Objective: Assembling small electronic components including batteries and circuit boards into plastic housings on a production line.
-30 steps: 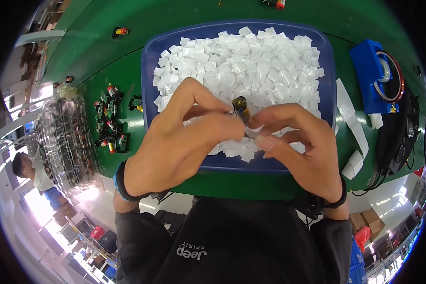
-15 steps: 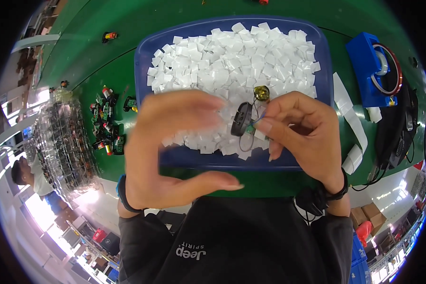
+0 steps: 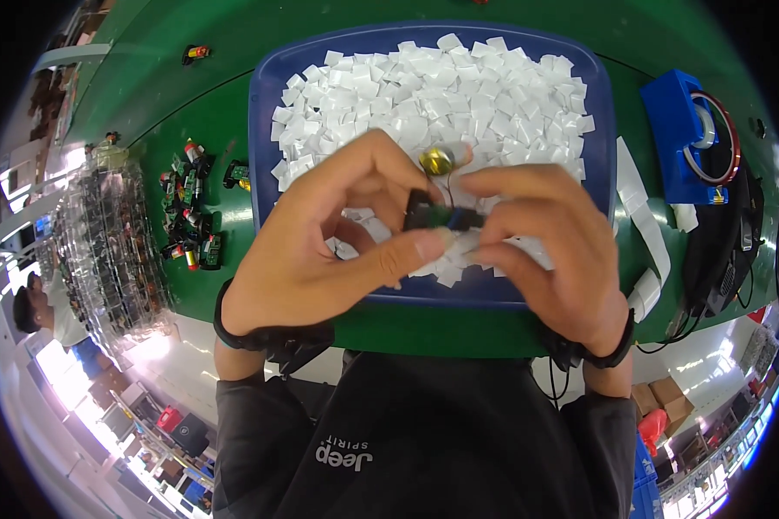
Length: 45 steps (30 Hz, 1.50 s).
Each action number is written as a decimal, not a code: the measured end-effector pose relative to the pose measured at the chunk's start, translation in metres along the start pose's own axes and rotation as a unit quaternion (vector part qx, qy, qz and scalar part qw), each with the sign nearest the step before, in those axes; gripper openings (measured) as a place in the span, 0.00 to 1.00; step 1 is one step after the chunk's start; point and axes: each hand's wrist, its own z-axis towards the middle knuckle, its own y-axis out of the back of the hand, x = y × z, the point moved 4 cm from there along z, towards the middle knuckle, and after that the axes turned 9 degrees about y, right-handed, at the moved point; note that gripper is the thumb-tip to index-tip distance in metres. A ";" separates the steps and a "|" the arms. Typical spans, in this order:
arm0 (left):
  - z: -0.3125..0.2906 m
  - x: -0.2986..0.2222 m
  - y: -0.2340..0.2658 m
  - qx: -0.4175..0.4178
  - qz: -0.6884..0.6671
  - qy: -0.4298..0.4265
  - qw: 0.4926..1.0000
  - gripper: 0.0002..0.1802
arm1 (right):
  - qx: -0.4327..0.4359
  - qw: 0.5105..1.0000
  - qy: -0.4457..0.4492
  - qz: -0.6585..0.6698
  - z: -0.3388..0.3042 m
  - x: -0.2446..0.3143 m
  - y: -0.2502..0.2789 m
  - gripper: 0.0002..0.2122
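Observation:
Over the blue tub my left hand [image 3: 329,233] pinches a small black plastic part with a green circuit board [image 3: 428,214] between thumb and fingers. Thin dark wires link it to a round, shiny gold-coloured piece [image 3: 437,160] just above. My right hand [image 3: 550,246] is at the part's right end, thumb and index finger apart around it; motion blurs the fingertips, and whether they touch the part is hard to tell. Beneath both hands, the blue tub [image 3: 604,173] is heaped with small white squares [image 3: 459,91].
Left of the tub lie several circuit boards with red-and-gold parts [image 3: 190,208], beside a stack of clear plastic trays [image 3: 117,242]. On the right are a blue tape dispenser [image 3: 666,117], a white strip [image 3: 639,208] and a black bag [image 3: 731,246]. A person [image 3: 48,307] is at far left.
My left hand has moved right and closed on the black part, which has turned. My right hand's fingers have spread from their pinch. The gold piece has shifted left.

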 end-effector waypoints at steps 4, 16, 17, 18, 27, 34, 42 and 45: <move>0.002 0.001 0.001 0.006 0.033 -0.042 0.999 0.17 | -0.040 0.985 -0.103 -0.133 -0.005 -0.010 0.015 0.16; 0.008 0.013 -0.008 -0.039 0.091 -0.107 0.989 0.09 | 0.000 0.995 -0.091 0.046 -0.003 -0.005 0.002 0.16; 0.008 0.013 -0.009 -0.040 0.090 -0.107 0.989 0.09 | 0.001 0.995 -0.090 0.047 -0.003 -0.004 0.000 0.16; 0.007 0.012 -0.011 -0.043 0.087 -0.113 0.989 0.08 | -0.006 0.994 -0.102 0.037 -0.001 -0.004 -0.001 0.16; 0.009 0.020 -0.012 0.004 0.020 -0.059 0.998 0.05 | -0.004 0.999 -0.024 -0.034 -0.001 -0.004 -0.006 0.17; 0.019 0.022 -0.007 0.149 -0.246 0.002 0.958 0.11 | -0.001 0.990 0.098 -0.103 -0.002 0.006 -0.014 0.13; 0.009 0.006 -0.001 0.049 -0.108 -0.040 0.992 0.17 | -0.019 0.993 0.040 -0.112 0.000 0.014 -0.005 0.15; 0.008 0.009 0.001 0.078 -0.097 0.021 0.992 0.16 | -0.035 0.993 0.032 -0.107 -0.004 0.013 -0.004 0.15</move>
